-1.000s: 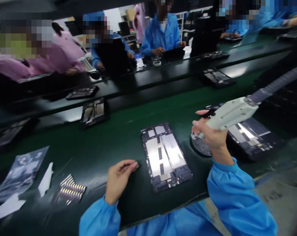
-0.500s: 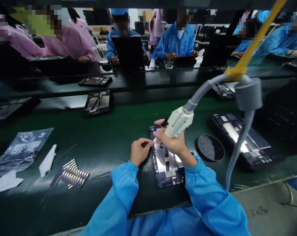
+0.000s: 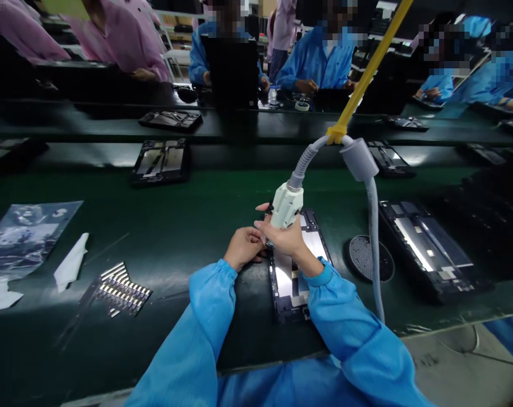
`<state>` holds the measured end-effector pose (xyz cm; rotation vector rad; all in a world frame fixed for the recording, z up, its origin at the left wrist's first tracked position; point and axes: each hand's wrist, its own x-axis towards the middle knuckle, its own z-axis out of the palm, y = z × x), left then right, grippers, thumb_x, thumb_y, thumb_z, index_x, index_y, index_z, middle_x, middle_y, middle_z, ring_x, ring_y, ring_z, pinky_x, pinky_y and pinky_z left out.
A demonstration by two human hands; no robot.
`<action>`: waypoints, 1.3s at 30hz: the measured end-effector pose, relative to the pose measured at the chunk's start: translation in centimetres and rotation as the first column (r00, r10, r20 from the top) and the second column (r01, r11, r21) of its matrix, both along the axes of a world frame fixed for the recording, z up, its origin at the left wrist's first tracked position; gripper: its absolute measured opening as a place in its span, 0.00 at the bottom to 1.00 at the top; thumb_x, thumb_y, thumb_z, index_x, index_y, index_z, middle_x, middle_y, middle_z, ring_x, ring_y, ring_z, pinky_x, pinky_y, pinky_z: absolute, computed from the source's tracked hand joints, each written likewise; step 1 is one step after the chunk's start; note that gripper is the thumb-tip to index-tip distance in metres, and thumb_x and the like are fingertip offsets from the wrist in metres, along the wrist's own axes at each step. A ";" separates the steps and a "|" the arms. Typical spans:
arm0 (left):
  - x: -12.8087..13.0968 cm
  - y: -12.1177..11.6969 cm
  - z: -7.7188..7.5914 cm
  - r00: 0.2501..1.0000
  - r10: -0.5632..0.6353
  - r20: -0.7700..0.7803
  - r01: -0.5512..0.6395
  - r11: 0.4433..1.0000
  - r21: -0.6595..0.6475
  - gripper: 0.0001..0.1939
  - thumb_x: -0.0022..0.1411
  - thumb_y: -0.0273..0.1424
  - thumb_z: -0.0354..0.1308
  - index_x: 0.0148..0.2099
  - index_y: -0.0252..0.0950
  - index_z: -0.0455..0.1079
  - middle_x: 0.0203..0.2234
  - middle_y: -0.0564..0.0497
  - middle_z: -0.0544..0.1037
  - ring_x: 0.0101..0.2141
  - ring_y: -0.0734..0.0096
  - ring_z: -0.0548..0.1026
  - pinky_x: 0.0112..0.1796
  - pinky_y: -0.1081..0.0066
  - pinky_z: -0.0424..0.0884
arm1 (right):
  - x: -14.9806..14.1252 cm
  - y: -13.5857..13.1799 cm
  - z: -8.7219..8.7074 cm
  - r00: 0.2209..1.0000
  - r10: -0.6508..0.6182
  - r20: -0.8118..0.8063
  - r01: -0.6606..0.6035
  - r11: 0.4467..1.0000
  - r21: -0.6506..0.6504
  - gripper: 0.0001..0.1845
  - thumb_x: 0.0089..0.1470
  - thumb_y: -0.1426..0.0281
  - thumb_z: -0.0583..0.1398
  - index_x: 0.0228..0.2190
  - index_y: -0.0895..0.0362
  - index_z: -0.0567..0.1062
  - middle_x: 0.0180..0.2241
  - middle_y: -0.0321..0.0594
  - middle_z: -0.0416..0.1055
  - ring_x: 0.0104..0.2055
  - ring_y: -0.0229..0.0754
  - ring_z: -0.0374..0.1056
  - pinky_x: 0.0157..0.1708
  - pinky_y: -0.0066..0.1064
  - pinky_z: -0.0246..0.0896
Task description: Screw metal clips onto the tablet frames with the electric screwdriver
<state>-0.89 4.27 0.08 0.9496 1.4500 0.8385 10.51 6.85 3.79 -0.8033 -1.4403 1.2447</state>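
Observation:
An opened tablet [image 3: 284, 282] lies in front of me, its silvery inner plates and circuit parts exposed. My right hand [image 3: 284, 237] is wrapped round a pale corded electric screwdriver [image 3: 287, 204], held tilted over the tablet's left edge. Its tip is hidden behind my fingers. Close against it, my left hand [image 3: 244, 247] has thumb and fingers pinched together beside that edge; what is in them, if anything, I cannot make out. To the right of the tablet sits a round dish [image 3: 370, 258] of small screws.
A second opened tablet [image 3: 428, 243] lies on the right on a dark stack. The grey cable [image 3: 375, 249] hangs from a yellow strap [image 3: 366, 73] and crosses the dish. Metallic strips [image 3: 124, 288], white paper [image 3: 72, 263] and a plastic bag [image 3: 31, 234] lie left. Co-workers sit opposite.
My right hand and the screwdriver have moved left, up to my left hand at the tablet's edge. The cable and strap have swung left. The camera's view has shifted slightly.

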 end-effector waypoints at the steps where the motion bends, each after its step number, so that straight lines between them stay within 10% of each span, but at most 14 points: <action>1: 0.0 -0.1 0.0 1.000 -0.001 -0.001 0.001 1.000 -0.002 0.06 0.48 0.21 0.61 0.31 0.31 0.68 0.16 0.54 0.73 0.17 0.74 0.73 0.15 0.78 0.68 | 0.0 0.0 0.0 1.000 -0.002 0.005 0.002 1.000 -0.002 0.11 0.43 0.71 0.64 0.33 0.56 0.72 0.16 0.27 0.64 0.19 0.36 0.63 0.23 0.31 0.63; 13: -3.1 -1.0 1.4 0.986 -0.096 -0.136 0.108 0.991 0.083 0.05 0.50 0.28 0.62 0.32 0.33 0.75 0.24 0.50 0.79 0.29 0.66 0.78 0.29 0.71 0.74 | -0.1 -0.9 -0.4 0.992 -0.023 0.127 0.025 1.000 -0.011 0.08 0.43 0.68 0.64 0.29 0.57 0.72 0.16 0.30 0.65 0.20 0.37 0.65 0.26 0.32 0.65; 18: -8.0 -4.6 3.2 0.734 -0.216 -0.644 0.395 0.907 0.146 0.14 0.52 0.34 0.62 0.42 0.39 0.78 0.38 0.48 0.80 0.38 0.62 0.76 0.40 0.65 0.71 | -0.7 -0.9 -0.8 0.990 -0.056 0.126 0.051 0.998 0.042 0.08 0.44 0.67 0.63 0.28 0.57 0.72 0.16 0.31 0.65 0.19 0.37 0.64 0.23 0.30 0.62; 23: -8.7 -6.1 1.7 0.575 -0.373 -0.728 0.601 0.797 0.066 0.13 0.54 0.39 0.60 0.41 0.42 0.77 0.39 0.48 0.76 0.38 0.62 0.76 0.40 0.67 0.70 | -0.5 -1.5 0.8 0.994 -0.062 0.090 0.053 0.993 0.107 0.11 0.44 0.67 0.63 0.32 0.59 0.74 0.19 0.31 0.65 0.20 0.34 0.61 0.22 0.28 0.60; 30: -10.1 -3.6 -0.2 0.530 -0.440 -0.725 0.660 0.751 0.026 0.16 0.49 0.49 0.61 0.29 0.42 0.74 0.30 0.52 0.78 0.31 0.64 0.75 0.33 0.71 0.70 | 10.2 -2.5 4.0 0.989 -0.148 -0.022 0.148 0.989 -0.007 0.17 0.40 0.64 0.69 0.31 0.57 0.73 0.18 0.29 0.67 0.19 0.34 0.64 0.22 0.28 0.63; 36: -8.4 -2.9 2.0 0.616 -0.544 -0.569 0.574 0.805 -0.149 0.22 0.41 0.55 0.63 0.28 0.43 0.77 0.21 0.52 0.78 0.27 0.62 0.76 0.30 0.71 0.72 | 18.2 -2.1 1.5 0.893 -0.429 -0.133 0.420 0.903 -0.095 0.17 0.37 0.64 0.69 0.26 0.55 0.67 0.10 0.25 0.64 0.12 0.34 0.60 0.15 0.29 0.60; 39: -8.1 -2.5 2.2 0.519 -0.543 -0.660 0.646 0.755 -0.114 0.22 0.42 0.58 0.61 0.20 0.45 0.76 0.23 0.52 0.78 0.26 0.65 0.77 0.29 0.73 0.72 | 18.6 -1.6 0.4 0.861 -0.487 -0.144 0.473 0.872 -0.123 0.16 0.37 0.67 0.68 0.25 0.55 0.67 0.10 0.25 0.64 0.12 0.34 0.60 0.15 0.29 0.61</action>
